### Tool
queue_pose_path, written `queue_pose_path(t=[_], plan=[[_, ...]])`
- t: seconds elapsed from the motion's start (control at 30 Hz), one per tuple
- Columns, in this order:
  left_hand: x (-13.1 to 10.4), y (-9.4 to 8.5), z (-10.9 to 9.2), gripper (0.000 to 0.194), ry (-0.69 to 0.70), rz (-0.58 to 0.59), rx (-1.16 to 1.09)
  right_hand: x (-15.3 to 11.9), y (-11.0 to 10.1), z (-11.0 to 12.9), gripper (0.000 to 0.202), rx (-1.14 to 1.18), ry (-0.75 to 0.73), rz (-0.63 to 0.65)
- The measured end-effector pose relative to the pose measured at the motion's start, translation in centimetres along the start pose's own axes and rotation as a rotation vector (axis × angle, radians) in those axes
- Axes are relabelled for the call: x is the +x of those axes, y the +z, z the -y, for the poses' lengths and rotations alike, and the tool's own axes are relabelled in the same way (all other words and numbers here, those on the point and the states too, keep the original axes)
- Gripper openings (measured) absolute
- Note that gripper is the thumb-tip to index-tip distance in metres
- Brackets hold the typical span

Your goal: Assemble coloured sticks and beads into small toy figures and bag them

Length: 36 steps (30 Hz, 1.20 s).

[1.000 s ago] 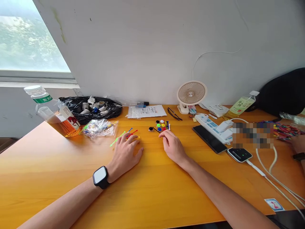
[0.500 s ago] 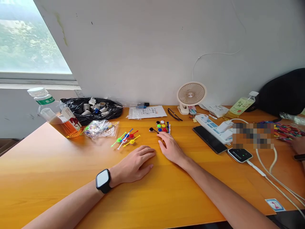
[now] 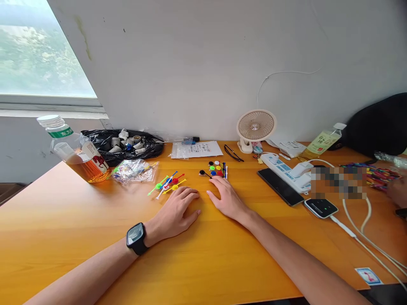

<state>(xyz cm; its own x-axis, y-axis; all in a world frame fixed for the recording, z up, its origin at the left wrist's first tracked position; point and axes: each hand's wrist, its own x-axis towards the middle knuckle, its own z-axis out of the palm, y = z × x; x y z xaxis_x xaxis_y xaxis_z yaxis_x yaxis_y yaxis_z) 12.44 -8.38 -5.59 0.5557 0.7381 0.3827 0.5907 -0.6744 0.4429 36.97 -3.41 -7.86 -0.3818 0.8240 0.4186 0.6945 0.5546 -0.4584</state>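
My left hand point(image 3: 178, 209), with a black watch point(image 3: 136, 238) on its wrist, rests on the table with its fingers loosely stretched. Its fingertips are beside the yellow arrow spinner point(image 3: 174, 187), and nothing shows in its grasp. Around that spinner lie green point(image 3: 158, 186), red point(image 3: 174, 181), blue and white ones, their arrows crossing. My right hand point(image 3: 227, 197) lies palm down, thumb apart. Its fingertips reach the arrow of a black spinner point(image 3: 202, 173); whether they touch it I cannot tell. Just beyond are several coloured round bases point(image 3: 213, 168) and loose arrows point(image 3: 225, 169), partly behind the fingers.
At left stand a tea bottle point(image 3: 84, 163), a black bag of scraps point(image 3: 111, 157) and a clear packet point(image 3: 135, 171). A fan point(image 3: 256, 127) is by the wall. On the right are a phone point(image 3: 280, 186), a power strip point(image 3: 282, 169), cables and another person's hand point(image 3: 397, 192).
My left hand has shifted left and slightly away from me, closer to the yellow spinner. My right hand is nearly where it was, its thumb a little further out.
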Motion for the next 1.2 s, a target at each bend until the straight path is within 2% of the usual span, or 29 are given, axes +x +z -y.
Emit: queue_pose_path(t=[0.07, 0.23, 0.33, 0.43, 0.53, 0.73, 0.9, 1.07, 1.2], plan=[[0.0, 0.0, 0.0, 0.038, -0.006, 0.004, 0.004, 0.1, 0.0, 0.1, 0.033, 0.026, -0.002, -0.016], [-0.4, 0.3, 0.3, 0.061, -0.065, -0.027, 0.004, 0.3, -0.8, 1.6, 0.013, 0.178, 0.007, -0.059], [-0.5, 0.5, 0.6, 0.067, -0.097, -0.071, -0.025, 0.3, -1.4, 2.6, 0.03, 0.241, 0.02, -0.049], [-0.4, 0.5, 0.6, 0.049, -0.12, -0.09, -0.06, 0.1, -1.5, 3.2, 0.047, 0.343, 0.066, 0.011], [-0.1, 0.3, 0.6, 0.03, -0.117, -0.083, -0.078, 0.0, -1.2, 3.4, 0.056, 0.475, 0.137, 0.079], [0.0, 0.3, 0.7, 0.033, -0.137, -0.08, -0.094, 0.2, -1.2, 3.1, 0.058, 0.637, 0.216, 0.101], [-0.1, 0.4, 0.8, 0.039, -0.121, -0.094, -0.101, 0.1, -1.0, 3.2, 0.046, 0.654, 0.18, 0.161], [0.1, 0.1, 0.7, 0.019, -0.108, -0.099, -0.084, -0.3, -0.6, 3.5, 0.026, 0.585, 0.142, 0.221], [0.2, 0.0, 0.7, 0.011, -0.094, -0.094, -0.065, -0.3, -0.6, 3.6, 0.016, 0.547, 0.128, 0.201]])
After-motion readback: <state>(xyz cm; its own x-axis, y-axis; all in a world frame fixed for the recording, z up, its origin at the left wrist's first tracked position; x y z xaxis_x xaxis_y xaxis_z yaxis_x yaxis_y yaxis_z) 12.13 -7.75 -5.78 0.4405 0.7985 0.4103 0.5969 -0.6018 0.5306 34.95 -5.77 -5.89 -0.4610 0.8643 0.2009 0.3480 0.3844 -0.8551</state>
